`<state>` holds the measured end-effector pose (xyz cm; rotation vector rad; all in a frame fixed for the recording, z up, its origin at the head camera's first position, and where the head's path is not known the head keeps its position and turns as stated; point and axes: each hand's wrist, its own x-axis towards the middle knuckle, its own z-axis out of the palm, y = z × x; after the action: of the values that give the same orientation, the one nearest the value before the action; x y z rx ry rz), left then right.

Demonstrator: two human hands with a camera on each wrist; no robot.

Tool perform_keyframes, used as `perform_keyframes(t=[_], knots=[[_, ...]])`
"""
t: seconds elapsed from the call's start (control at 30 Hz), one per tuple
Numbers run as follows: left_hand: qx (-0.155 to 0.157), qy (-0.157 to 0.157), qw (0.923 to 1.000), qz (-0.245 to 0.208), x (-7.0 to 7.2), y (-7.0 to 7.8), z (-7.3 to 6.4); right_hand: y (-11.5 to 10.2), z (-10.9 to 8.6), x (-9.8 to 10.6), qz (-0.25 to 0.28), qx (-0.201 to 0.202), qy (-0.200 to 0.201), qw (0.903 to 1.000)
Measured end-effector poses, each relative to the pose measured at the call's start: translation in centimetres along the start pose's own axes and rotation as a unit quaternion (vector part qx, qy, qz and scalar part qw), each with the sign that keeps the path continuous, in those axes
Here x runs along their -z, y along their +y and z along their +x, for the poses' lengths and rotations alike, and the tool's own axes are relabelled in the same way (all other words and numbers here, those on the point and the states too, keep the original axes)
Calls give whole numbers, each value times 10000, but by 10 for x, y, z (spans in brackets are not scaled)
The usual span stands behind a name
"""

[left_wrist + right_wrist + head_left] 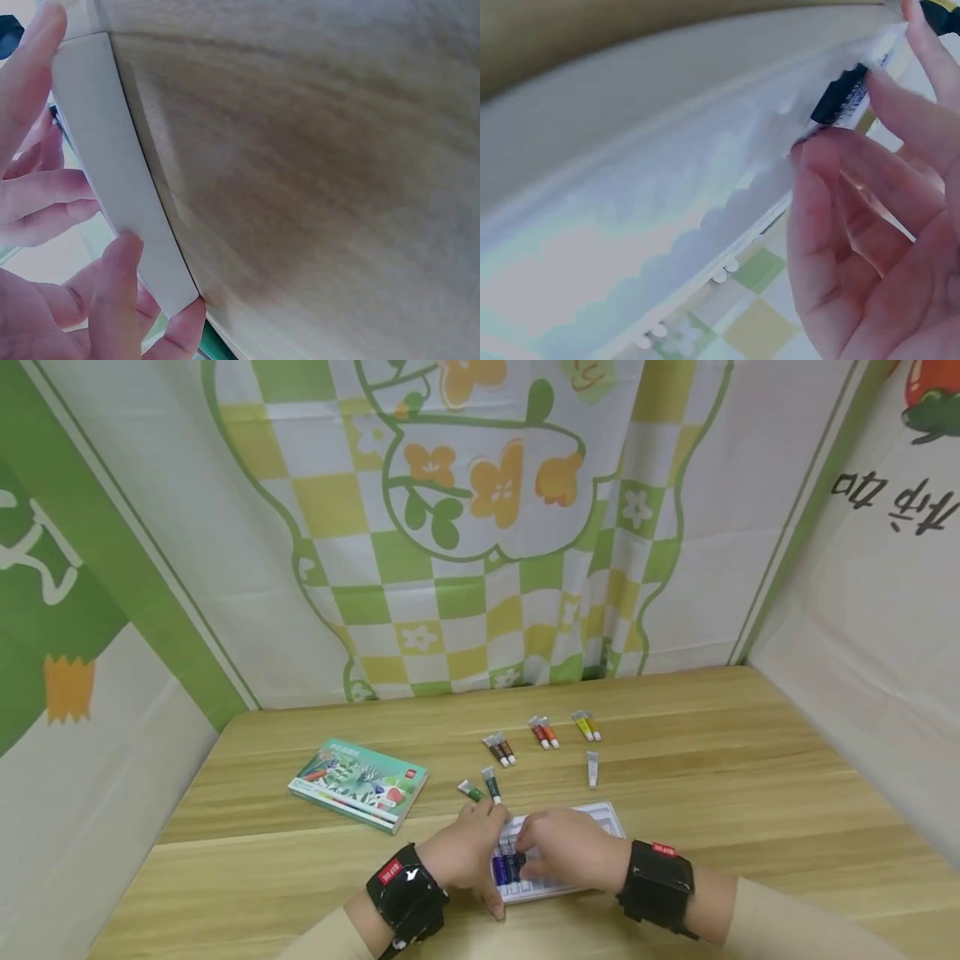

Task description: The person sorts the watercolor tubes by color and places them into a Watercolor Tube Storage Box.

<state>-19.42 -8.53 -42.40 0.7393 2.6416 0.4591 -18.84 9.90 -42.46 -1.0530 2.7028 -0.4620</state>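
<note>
A white plastic paint tray (551,892) lies near the table's front, with blue and dark paint tubes (500,868) in its left slots. My left hand (471,850) grips the tray's left end; in the left wrist view, thumb and fingertips (124,251) rest along its white side wall (112,165). Over the middle of the tray, my right hand (573,847) has its fingers bent down into the slots. They pinch a dark paint tube (840,96) at the tray's left part, seen in the right wrist view. The palm covers several slots from above.
Behind the tray lie two green tubes (491,785), two brown tubes (500,749), a red and orange pair (543,732), a yellow pair (585,725) and a white tube (592,770). A teal illustrated box (360,783) sits to the left. Curtains hang around the table.
</note>
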Motion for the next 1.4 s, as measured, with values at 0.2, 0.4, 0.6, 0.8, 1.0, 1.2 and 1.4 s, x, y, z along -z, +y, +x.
perform_keyframes(t=[0.2, 0.4, 0.6, 0.8, 1.0, 1.2, 1.4], knots=[[1, -54, 10000, -55, -9, -5, -7, -9, 0, -10, -349, -31, -46, 9994], [26, -183, 9997, -135, -19, -11, -18, -14, -2, -26, -41, 16, -145, 9999], [-37, -100, 9999, -129, -17, -12, -15, -11, 0, -22, 67, 30, -160, 9998], [-108, 12, 9999, -79, -11, -8, -10, -3, -1, -11, 213, 111, -211, 9995], [-104, 48, 9999, -31, -7, -6, -5, 3, 2, 3, 567, -20, -533, 9970], [-99, 121, 9999, 14, -3, -5, -3, 22, 3, 26, 1387, -282, -347, 9893], [-87, 220, 9997, -89, -3, -3, -1, 60, 9, 53, 1323, -290, 191, 9906]])
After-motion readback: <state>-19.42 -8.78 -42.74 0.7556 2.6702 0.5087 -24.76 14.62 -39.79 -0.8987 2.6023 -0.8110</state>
